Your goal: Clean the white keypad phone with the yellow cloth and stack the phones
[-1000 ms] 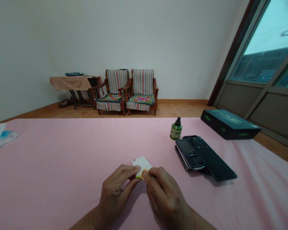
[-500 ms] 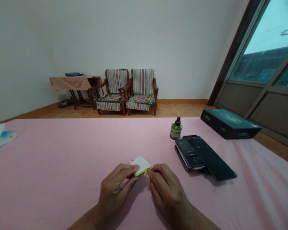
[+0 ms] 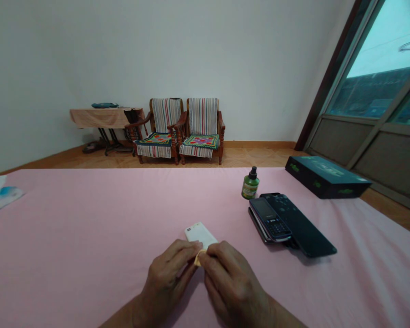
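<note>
White phone: lies left of the green bottle [image 3: 250,186] and nearer you; the white phone [image 3: 198,231] has its far end showing, while its near end is under your fingers. You cannot tell here whether it rests on the pink sheet [image 3: 105,237] or is lifted a little.
Left hand: your left hand [image 3: 169,273], to the bottle's left and nearer you, pinches the phone's near left edge between thumb and fingers.
Right hand: your right hand [image 3: 230,278], also nearer you than the bottle, grips the small yellow cloth [image 3: 198,258] against the phone's near end.
Just changed: half a second ago the cloth was at the phone's right corner and a bright green edge showed; now the cloth has come across toward your left fingertips and that edge is hidden. For the work in hand, this seems to put the cloth on another stretch of the edge.
Keypad phone: just nearer you than the bottle, the keypad phone [image 3: 271,219] sits beside a black slab [image 3: 310,228], apart from your right hand.
Black box: right of the bottle, the black box [image 3: 328,177] stands well apart.
Tissue packet: far left of the bottle, the tissue packet [image 3: 3,198] is cut off by the view.
In the way: only your own fingers, which cover the contact.
</note>
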`<state>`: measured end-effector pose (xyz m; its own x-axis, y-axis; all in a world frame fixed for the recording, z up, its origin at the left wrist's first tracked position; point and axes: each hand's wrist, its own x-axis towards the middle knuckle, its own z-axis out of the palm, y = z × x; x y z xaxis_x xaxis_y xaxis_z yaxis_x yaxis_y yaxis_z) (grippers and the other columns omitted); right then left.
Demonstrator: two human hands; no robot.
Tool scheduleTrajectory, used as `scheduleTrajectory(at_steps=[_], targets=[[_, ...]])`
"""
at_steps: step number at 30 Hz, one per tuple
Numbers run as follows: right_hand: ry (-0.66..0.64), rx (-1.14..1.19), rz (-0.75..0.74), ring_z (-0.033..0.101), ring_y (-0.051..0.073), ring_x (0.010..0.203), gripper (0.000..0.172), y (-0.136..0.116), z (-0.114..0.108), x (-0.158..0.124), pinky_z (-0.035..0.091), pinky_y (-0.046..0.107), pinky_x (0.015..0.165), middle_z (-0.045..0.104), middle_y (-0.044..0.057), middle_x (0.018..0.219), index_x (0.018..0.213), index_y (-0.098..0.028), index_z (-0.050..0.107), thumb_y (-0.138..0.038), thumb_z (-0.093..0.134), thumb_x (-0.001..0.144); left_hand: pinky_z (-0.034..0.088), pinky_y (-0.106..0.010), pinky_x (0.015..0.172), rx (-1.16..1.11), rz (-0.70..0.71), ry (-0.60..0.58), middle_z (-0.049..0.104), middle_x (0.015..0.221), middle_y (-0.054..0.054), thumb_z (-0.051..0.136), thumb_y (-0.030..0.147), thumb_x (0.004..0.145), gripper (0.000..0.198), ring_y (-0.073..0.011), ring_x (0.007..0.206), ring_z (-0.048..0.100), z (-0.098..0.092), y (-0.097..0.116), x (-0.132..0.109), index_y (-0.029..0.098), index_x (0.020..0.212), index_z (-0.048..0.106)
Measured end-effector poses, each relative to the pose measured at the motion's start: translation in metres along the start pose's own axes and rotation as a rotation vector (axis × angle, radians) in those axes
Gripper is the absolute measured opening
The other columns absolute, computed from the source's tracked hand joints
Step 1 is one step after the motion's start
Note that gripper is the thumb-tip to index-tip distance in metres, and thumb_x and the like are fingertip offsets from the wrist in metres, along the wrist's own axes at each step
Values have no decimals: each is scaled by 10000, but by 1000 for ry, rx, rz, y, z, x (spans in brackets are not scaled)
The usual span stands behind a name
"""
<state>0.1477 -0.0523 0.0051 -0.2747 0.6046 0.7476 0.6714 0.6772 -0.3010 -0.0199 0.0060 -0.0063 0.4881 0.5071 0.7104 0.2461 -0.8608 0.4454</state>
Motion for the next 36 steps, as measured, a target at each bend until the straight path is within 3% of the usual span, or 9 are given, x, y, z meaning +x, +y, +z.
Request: scheduleTrajectory(at_steps=[8, 12, 16, 27, 36], targets=[[96, 79, 289, 547, 183, 746, 233, 28, -3, -3, 477, 294, 641, 550, 51, 808, 906, -177, 604, -29, 451, 811, 584, -230, 725, -50, 17, -16, 694, 913, -83, 593, 113, 871, 229, -170, 845, 684, -5, -10, 0, 180, 1085, 642], [173, 160, 458, 572, 174, 759, 204, 47, -2, -3, 470, 287, 666, 582, 37, 808, 864, -185, 626, -40, 496, 802, 582, -266, 768, -142, 49, -191, 680, 988, -117, 570, 104, 873, 256, -191, 911, 675, -3, -10, -2, 177, 1112, 624], [192, 242, 558, 593, 178, 789, 137, 61, 5, -7, 486, 292, 697, 622, 43, 841, 898, -177, 645, -105, 541, 844, 572, -266, 776, -166, -45, -394, 651, 1053, -125, 581, 95, 859, 251, -188, 932, 664, 0, -4, -3, 182, 1091, 618], [64, 209, 532, 573, 164, 741, 175, 75, 15, 0, 459, 271, 648, 594, 29, 779, 807, -173, 686, -53, 561, 829, 568, -250, 754, -114, -70, -455, 652, 1075, -111, 614, 86, 831, 238, -176, 889, 668, -1, 2, -1, 185, 1046, 638], [-88, 235, 536, 549, 145, 735, 212, 51, 6, -13, 429, 255, 635, 536, 17, 800, 785, -172, 642, -4, 522, 834, 535, -246, 840, -82, -59, -467, 624, 1120, -97, 538, 39, 866, 273, -178, 990, 637, 5, -1, -8, 186, 1089, 593]])
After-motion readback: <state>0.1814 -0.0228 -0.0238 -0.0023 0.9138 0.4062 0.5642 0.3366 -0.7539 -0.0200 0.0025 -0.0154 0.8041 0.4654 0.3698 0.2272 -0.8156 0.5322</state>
